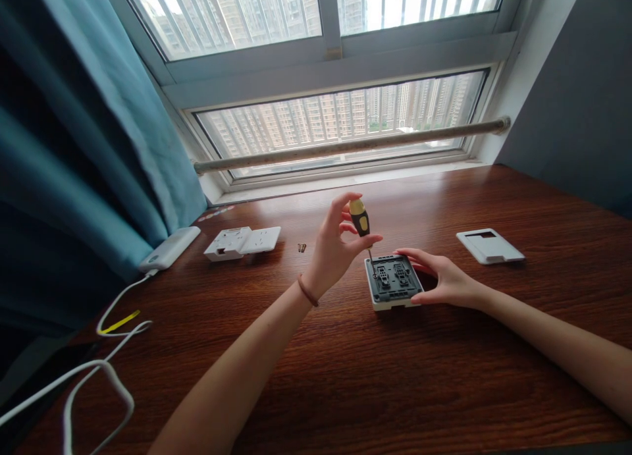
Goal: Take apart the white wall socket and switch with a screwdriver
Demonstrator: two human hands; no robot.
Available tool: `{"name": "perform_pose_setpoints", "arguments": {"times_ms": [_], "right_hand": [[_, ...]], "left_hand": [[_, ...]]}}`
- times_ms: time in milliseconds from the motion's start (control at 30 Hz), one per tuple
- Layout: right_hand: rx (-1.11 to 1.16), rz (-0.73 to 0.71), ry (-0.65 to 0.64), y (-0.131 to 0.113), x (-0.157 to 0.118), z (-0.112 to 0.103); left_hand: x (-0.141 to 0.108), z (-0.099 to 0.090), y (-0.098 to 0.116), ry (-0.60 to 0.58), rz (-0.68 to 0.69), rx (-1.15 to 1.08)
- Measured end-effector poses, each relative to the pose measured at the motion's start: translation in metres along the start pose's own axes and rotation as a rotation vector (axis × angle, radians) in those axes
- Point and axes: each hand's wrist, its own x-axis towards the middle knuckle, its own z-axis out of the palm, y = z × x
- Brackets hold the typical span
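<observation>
My left hand (336,244) is closed around a screwdriver (360,218) with a yellow and black handle, held nearly upright. Its thin shaft points down, and the tip meets the left side of a wall switch (394,278). That switch lies face up on the table, its dark inner frame showing inside a white box. Gripping the box from the right is my right hand (439,277), thumb at the near corner and fingers at the far edge. A few small screws (301,247) lie on the wood left of the screwdriver.
A white socket (224,243) with its cover plate sits on the table (316,376) at left. On the right rests a white switch cover (490,245). A white power strip (170,249), its cable (113,369) and a yellow strip (121,322) lie far left. A window stands behind.
</observation>
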Motion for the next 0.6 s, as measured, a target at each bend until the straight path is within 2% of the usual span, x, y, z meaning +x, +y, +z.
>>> {"name": "perform_pose_setpoints", "arguments": {"times_ms": [67,200,267,433,600], "right_hand": [[-0.003,-0.001,0.000,0.000,0.000,0.000],[-0.005,-0.009,0.006,0.000,0.001,0.000],[-0.005,-0.009,0.007,0.000,0.000,0.000],[-0.003,-0.010,0.002,-0.002,0.001,0.000],[-0.008,-0.014,-0.002,-0.002,0.001,0.000]], "left_hand": [[0.001,-0.001,0.001,-0.055,-0.014,-0.052],[0.001,-0.004,0.013,-0.266,-0.059,-0.197],[0.000,-0.004,0.019,-0.331,-0.095,-0.221],[-0.005,0.005,0.019,-0.331,-0.162,-0.182],[-0.006,0.008,0.013,-0.261,-0.261,-0.190]]}}
